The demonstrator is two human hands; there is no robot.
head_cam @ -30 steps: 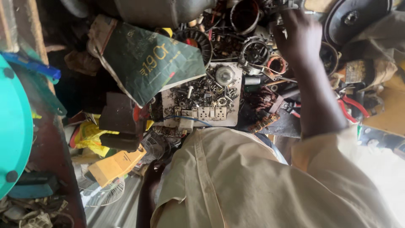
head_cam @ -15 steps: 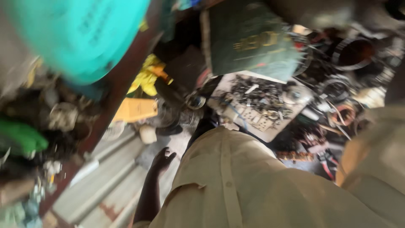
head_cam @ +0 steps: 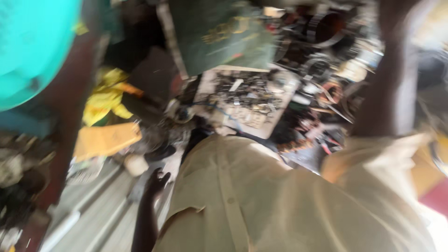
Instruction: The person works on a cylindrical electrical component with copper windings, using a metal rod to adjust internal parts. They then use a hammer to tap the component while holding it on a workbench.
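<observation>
Cluttered floor (head_cam: 98, 210): pale tray of small metal parts (head_cam: 247, 100) at centre; green board (head_cam: 219, 35) beyond it; yellow rag (head_cam: 105, 100) and orange packet (head_cam: 107, 140) left.

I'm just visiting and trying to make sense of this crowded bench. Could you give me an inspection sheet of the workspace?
Surface: bench almost wholly covered.
Job's things: pale tray of small metal parts, blurred.
Clutter: green board, copper coils, yellow cloth, orange packet.
Hands: left hand hangs open near the floor, holding nothing; right arm reaches up over the bench, hand out of view.
Cables: thin dark wire by the tray.
Surroundings: turquoise disc, pale ribbed floor.
</observation>
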